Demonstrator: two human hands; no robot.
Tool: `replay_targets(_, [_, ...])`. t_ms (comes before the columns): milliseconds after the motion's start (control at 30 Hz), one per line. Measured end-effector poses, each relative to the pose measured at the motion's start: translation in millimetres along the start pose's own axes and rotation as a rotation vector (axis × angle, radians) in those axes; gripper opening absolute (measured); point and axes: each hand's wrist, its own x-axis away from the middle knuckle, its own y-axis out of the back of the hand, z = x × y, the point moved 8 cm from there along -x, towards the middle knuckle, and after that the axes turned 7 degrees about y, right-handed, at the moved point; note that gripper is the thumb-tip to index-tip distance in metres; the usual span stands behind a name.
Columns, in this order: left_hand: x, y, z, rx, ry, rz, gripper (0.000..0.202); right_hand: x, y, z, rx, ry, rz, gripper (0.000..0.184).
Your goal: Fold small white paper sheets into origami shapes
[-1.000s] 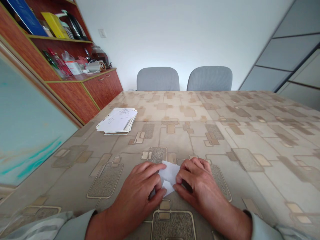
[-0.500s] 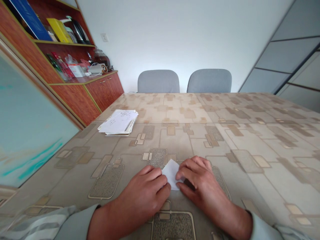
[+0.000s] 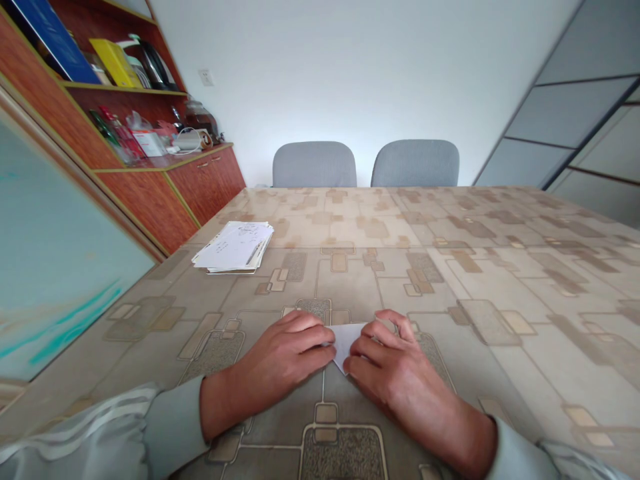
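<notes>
Head view: a folded white paper (image 3: 346,343) lies on the patterned tabletop (image 3: 500,280), pressed from either side by the closed fingers of the left hand (image 3: 273,353) and right hand (image 3: 395,373). Uneven pressure could skew its fold. A stack of papers (image 3: 234,247) lies ahead-left of it.

The left hand (image 3: 283,353) and the right hand (image 3: 395,377) lay palm-down near the bottom centre of the frame, their fingertips turned inward and just apart at the middle. The left fingers (image 3: 310,337) were held close together and gently curled, pointing toward the right of the frame. The right fingers (image 3: 373,350) were more fanned and bent, angling toward the left. Both wrists were low and nearly flat. The left forearm (image 3: 223,410) ran in from the lower left, ending in a pale grey left sleeve (image 3: 173,427), and the right forearm (image 3: 453,433) ran in from the lower right, ending in a matching right sleeve (image 3: 515,453).
</notes>
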Motion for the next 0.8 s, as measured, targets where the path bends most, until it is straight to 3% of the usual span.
replay_targets(300, [28.7,-7.8,-24.0,0.026,0.023,0.149,0.027,-0.7,-6.3,2.5,-0.156,-0.013,0.014,0.029])
replay_targets(400, [30.5,-8.1,-23.7,0.041,0.039,0.192,0.031,0.0,-4.8,-5.3,-0.264,-0.061,0.017,0.018])
replay_targets(500, [28.7,-6.4,-23.0,0.044,0.039,0.194,0.030,2.1,0.0,-16.7,-0.329,-0.109,0.009,0.003])
replay_targets(800, [26.8,-1.7,-26.5,0.069,0.013,0.180,0.033,7.1,-7.3,-43.4,-0.353,-0.359,-0.065,0.013])
